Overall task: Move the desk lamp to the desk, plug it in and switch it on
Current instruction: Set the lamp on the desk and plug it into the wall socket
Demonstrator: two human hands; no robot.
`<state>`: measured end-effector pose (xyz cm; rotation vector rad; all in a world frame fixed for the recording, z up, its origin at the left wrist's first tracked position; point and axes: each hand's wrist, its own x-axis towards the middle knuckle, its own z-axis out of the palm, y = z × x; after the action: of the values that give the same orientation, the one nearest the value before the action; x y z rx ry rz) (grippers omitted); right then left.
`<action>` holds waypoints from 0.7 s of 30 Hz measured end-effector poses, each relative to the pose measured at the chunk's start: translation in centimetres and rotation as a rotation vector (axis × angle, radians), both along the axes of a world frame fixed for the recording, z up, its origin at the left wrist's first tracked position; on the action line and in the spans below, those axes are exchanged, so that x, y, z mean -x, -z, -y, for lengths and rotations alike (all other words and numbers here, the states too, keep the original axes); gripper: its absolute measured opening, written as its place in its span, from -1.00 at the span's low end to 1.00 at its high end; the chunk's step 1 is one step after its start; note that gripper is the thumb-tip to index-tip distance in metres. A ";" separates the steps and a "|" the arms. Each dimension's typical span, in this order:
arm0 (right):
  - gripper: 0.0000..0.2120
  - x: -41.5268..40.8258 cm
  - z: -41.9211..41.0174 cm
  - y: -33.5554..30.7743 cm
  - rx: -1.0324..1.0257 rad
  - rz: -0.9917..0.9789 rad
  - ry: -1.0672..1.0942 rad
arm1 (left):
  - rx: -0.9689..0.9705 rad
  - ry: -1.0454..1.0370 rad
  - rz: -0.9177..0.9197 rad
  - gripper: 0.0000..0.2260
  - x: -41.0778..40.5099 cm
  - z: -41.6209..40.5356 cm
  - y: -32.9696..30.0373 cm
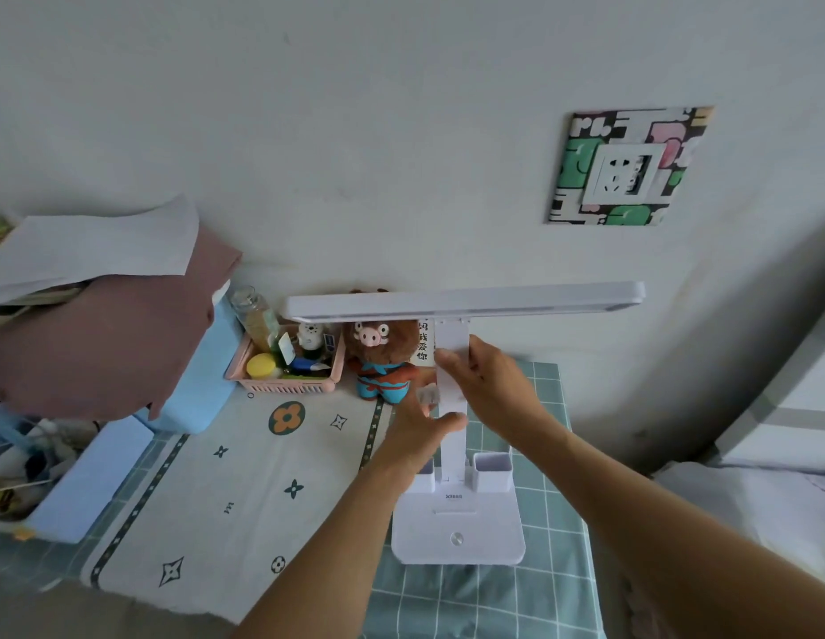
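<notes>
A white desk lamp (456,528) stands upright on the desk (553,592), which is covered by a green checked cloth. Its long flat head (466,299) is level, and a round button (456,539) sits on the base. My right hand (489,389) wraps the upright stem from the right. My left hand (420,431) touches the stem from the left, thumb across its front, near a small grey piece (428,393) behind the stem that is too blurred to identify. A wall socket (625,170) sits inside a patterned sticker, up and to the right.
A plush pig toy (380,352) and a pink basket (281,385) of small bottles stand against the wall left of the lamp. A brown cloth and paper pile (102,315) over blue boxes fills the left. A bed (770,500) lies to the right.
</notes>
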<state>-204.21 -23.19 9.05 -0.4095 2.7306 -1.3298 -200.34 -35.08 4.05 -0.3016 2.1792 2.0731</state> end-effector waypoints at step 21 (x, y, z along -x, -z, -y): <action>-0.49 7.1 -2.3 5.0 -0.161 0.338 -0.569 | -0.019 -0.364 0.061 -0.77 1.6 -3.6 0.0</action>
<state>-211.36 -20.90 4.04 -0.7888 2.1858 -0.9216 -201.92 -31.49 4.08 -0.8024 2.1999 2.2209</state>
